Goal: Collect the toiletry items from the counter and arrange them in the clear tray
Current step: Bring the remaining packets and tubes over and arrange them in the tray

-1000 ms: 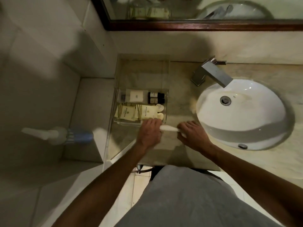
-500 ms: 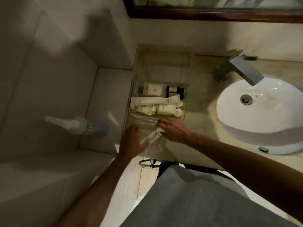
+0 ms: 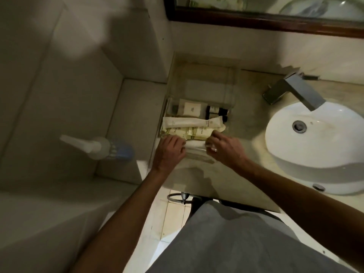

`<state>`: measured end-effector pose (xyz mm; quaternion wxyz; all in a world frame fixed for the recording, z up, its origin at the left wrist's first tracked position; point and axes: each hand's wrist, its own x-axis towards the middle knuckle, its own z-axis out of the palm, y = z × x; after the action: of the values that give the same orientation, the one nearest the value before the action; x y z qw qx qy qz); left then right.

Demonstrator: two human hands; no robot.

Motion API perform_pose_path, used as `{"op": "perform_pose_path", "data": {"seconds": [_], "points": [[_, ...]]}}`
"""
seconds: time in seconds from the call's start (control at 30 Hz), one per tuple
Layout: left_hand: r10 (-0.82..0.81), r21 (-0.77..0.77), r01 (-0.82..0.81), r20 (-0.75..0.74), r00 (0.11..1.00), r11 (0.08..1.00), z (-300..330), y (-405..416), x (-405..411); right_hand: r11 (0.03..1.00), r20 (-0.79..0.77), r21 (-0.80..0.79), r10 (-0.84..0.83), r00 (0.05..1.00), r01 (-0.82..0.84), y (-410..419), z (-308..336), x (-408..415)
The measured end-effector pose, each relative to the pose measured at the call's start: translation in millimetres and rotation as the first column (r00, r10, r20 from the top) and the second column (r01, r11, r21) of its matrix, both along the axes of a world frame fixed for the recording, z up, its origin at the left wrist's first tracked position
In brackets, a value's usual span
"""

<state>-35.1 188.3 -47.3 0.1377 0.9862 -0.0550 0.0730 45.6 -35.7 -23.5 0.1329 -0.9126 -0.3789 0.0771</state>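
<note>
Both hands (image 3: 171, 148) (image 3: 222, 145) pinch a blurred white packet (image 3: 196, 144) at the clear tray's (image 3: 233, 91) near edge.

Bathroom: white oval ceramic basin (image 3: 315, 150) at 3 o'clock, square chrome faucet (image 3: 295, 91), dark wood-framed mirror (image 3: 266, 20) at 12 o'clock, beige marble tabletop (image 3: 246, 119).

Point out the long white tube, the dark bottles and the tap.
long white tube (image 3: 189, 122), head view, middle of its body
dark bottles (image 3: 213, 112), head view, bottle side
tap (image 3: 299, 91), head view, spout top
</note>
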Motion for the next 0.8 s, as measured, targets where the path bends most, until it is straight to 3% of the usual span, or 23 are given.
{"op": "perform_pose_path", "data": {"seconds": [0.07,0.13,0.23,0.3,0.4,0.5,0.63,0.8], "points": [[-0.004,-0.011,0.005,0.069,0.998,1.000,8.2,-0.6,28.4,0.998,0.038,0.043,-0.043,0.998,0.041,-6.1,6.6,15.4],[-0.014,0.000,0.014,0.045,0.999,1.000,11.5,-3.0,49.6,0.998,0.008,0.036,-0.058,0.998,0.057,-9.3,7.7,27.8],[-0.079,0.072,0.097,-0.221,0.972,0.993,6.1,-4.7,64.6,0.996,-0.074,-0.058,-0.077,0.994,0.073,-12.8,-2.8,38.3],[-0.075,0.059,0.095,-0.289,0.955,0.994,-1.8,-0.9,62.8,0.991,-0.015,-0.063,-0.118,0.993,0.117,-13.7,-9.4,41.4],[0.059,-0.026,-0.064,-0.164,0.985,0.998,-3.2,3.0,60.7,0.985,0.095,-0.043,-0.162,0.982,0.166,-2.7,-11.6,47.2],[0.202,-0.070,-0.217,-0.179,0.963,0.974,2.8,5.5,69.8,0.978,0.056,-0.074,-0.192,0.980,0.196,11.8,-16.8,54.1],[0.165,-0.009,-0.174,-0.274,0.947,0.985,1.3,18.8,88.5,0.969,0.001,-0.114,-0.219,0.976,0.217,15.5,-23.4,64.5],[0.112,0.001,-0.114,-0.175,0.978,0.993,2.4,20.9,100.2,0.957,0.038,-0.029,-0.289,0.957,0.290,16.9,-17.8,58.9]]}}
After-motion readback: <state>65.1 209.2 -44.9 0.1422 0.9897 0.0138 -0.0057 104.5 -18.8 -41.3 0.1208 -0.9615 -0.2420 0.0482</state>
